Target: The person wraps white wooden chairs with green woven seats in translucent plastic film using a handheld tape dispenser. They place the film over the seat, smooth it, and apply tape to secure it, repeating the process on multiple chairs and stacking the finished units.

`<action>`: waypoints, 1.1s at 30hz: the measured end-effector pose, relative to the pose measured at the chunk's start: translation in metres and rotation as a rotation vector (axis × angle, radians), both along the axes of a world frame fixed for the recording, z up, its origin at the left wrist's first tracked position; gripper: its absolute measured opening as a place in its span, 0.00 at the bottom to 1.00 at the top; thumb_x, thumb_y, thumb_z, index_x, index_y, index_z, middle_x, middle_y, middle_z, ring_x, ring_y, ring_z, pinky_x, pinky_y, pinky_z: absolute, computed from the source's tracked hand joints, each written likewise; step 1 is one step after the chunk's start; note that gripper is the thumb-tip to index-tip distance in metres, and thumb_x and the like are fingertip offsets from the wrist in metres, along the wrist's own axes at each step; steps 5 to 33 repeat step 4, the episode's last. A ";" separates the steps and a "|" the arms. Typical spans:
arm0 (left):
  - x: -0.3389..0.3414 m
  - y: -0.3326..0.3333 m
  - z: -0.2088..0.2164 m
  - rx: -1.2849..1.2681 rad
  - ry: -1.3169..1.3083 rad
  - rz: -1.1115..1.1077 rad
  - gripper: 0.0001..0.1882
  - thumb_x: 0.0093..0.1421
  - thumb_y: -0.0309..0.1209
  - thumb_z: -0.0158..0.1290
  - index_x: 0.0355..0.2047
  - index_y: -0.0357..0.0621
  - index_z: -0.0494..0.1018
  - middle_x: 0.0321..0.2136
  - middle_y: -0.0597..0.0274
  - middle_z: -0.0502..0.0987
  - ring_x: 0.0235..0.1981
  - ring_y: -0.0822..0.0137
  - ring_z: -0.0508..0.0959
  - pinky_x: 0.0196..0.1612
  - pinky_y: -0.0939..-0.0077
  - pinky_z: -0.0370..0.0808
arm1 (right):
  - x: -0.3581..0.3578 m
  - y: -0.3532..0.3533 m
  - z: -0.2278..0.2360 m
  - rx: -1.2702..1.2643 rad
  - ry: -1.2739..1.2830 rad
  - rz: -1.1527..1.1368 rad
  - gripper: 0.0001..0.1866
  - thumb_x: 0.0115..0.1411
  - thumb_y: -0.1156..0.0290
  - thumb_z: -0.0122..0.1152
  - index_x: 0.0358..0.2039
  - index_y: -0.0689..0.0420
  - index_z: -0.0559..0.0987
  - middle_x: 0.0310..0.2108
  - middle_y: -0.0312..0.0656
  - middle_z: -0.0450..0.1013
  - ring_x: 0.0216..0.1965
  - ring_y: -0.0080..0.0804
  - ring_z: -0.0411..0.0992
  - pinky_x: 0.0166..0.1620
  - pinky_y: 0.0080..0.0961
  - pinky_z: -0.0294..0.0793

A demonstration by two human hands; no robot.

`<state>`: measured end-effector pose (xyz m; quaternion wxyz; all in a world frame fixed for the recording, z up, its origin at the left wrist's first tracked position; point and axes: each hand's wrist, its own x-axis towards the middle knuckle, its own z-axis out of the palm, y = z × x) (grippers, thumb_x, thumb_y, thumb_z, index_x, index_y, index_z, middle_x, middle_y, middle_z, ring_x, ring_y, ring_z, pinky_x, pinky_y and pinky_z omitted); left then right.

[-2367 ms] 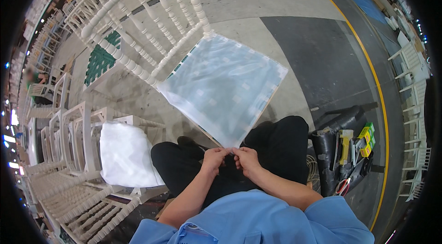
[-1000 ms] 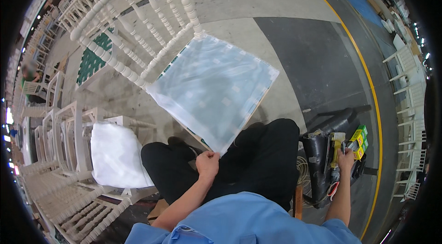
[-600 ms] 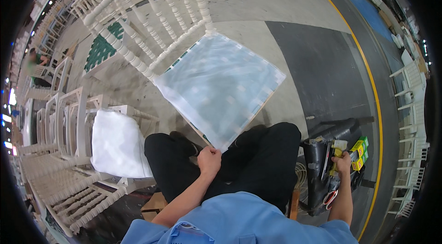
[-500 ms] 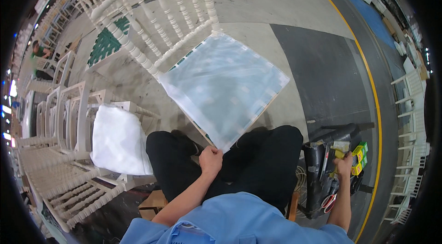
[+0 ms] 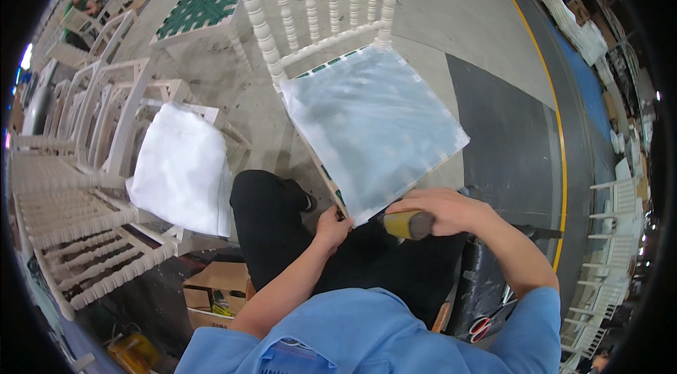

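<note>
In front of me stands a white chair (image 5: 315, 50) with turned spindles, and a thin white cloth (image 5: 374, 120) lies over its seat. Green webbing shows along the seat's edges. My left hand (image 5: 331, 229) is closed at the near corner of the seat, pinching the edge of the cloth. My right hand (image 5: 448, 212) is wrapped round a yellow and dark staple gun (image 5: 409, 224), close to the right of that same corner. The gun's nose is hidden, so I cannot tell whether it touches the seat.
A folded white cloth (image 5: 180, 169) rests at left beside stacked chair frames (image 5: 92, 233). Red-handled scissors (image 5: 480, 329) lie on a black padded stand (image 5: 479, 289) at right. A cardboard box (image 5: 215, 282) is at lower left. Behind is a green-webbed seat (image 5: 201, 7); a person (image 5: 81, 14) sits far left.
My right hand has brought the staple gun from the black stand over to the seat's near corner. The left hand stays at the corner. The whole view has shifted.
</note>
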<state>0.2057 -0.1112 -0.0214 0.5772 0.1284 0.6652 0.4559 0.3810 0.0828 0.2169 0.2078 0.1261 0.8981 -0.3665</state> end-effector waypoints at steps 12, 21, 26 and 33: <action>-0.005 -0.005 -0.006 -0.020 0.055 -0.004 0.23 0.62 0.22 0.62 0.57 0.29 0.74 0.46 0.44 0.84 0.45 0.59 0.84 0.48 0.67 0.79 | -0.059 -0.003 -0.038 0.073 -0.246 0.265 0.45 0.48 0.83 0.62 0.69 0.39 0.73 0.59 0.47 0.75 0.59 0.51 0.75 0.60 0.45 0.76; -0.005 -0.005 -0.006 -0.020 0.055 -0.004 0.23 0.62 0.22 0.62 0.57 0.29 0.74 0.46 0.44 0.84 0.45 0.59 0.84 0.48 0.67 0.79 | -0.059 -0.003 -0.038 0.073 -0.246 0.265 0.45 0.48 0.83 0.62 0.69 0.39 0.73 0.59 0.47 0.75 0.59 0.51 0.75 0.60 0.45 0.76; -0.005 -0.005 -0.006 -0.020 0.055 -0.004 0.23 0.62 0.22 0.62 0.57 0.29 0.74 0.46 0.44 0.84 0.45 0.59 0.84 0.48 0.67 0.79 | -0.059 -0.003 -0.038 0.073 -0.246 0.265 0.45 0.48 0.83 0.62 0.69 0.39 0.73 0.59 0.47 0.75 0.59 0.51 0.75 0.60 0.45 0.76; -0.005 -0.005 -0.006 -0.020 0.055 -0.004 0.23 0.62 0.22 0.62 0.57 0.29 0.74 0.46 0.44 0.84 0.45 0.59 0.84 0.48 0.67 0.79 | -0.059 -0.003 -0.038 0.073 -0.246 0.265 0.45 0.48 0.83 0.62 0.69 0.39 0.73 0.59 0.47 0.75 0.59 0.51 0.75 0.60 0.45 0.76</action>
